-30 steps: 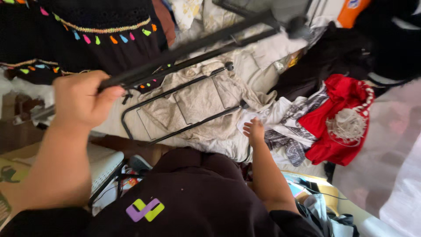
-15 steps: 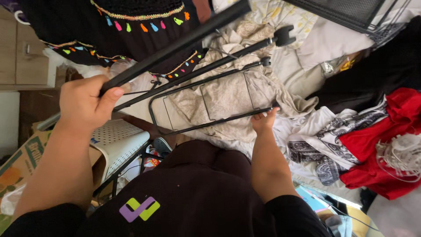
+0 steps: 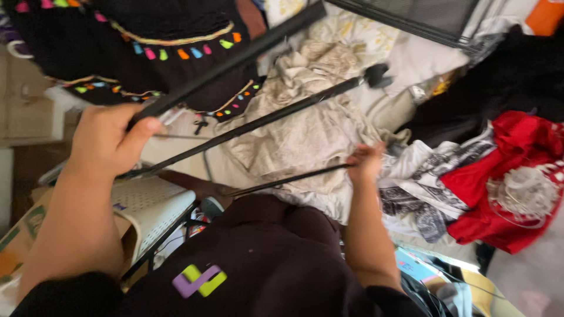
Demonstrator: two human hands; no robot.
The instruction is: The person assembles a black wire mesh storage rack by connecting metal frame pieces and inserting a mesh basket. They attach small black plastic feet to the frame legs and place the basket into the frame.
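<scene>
My left hand [image 3: 108,141] grips a black pole [image 3: 229,61] | my right hand [image 3: 365,162] closes on a thin black rod [image 3: 288,180] | both above the beige cloth [image 3: 305,138].

Both hands [image 3: 108,141] on black metal rack [image 3: 247,123]

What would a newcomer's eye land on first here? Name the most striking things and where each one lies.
First come the black metal rods slanting across the middle, the upper one gripped by the left hand at left and a thinner one by the right hand at centre. Next the red garment at right, and the black cloth with coloured tassels at upper left.
</scene>
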